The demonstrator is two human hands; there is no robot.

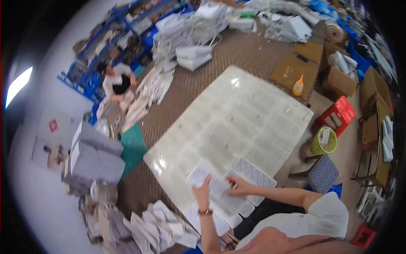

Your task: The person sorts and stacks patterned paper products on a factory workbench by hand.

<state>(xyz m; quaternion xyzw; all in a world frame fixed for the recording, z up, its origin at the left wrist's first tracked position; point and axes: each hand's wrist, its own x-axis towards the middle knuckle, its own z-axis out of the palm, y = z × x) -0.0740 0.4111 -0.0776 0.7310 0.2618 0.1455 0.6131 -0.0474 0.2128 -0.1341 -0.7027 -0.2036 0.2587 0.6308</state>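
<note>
A pale rectangular pad with rounded corners (218, 190) lies between my hands, over other pads at the near edge of a large whitish glossy sheet (253, 114). My left hand (203, 192), with a watch at the wrist, is closed on the pad's left side. At its right side, the fingers of my right hand (240, 186) are bent and pressed together on the edge. Beyond the right hand is a grey patterned pad (256, 172). Another white pad (215, 220) sits nearer to me, partly covered. The fingertips are small and slightly blurred.
Stacked white pieces (158, 226) lie to the left, below big grey bundles (95, 154). An orange-tipped glue bottle (298, 86) stands on cardboard at the far right. A green bin (324, 142), red stool (338, 114) and patterned stool (323, 173) stand rightward. Another person (118, 80) sits far left.
</note>
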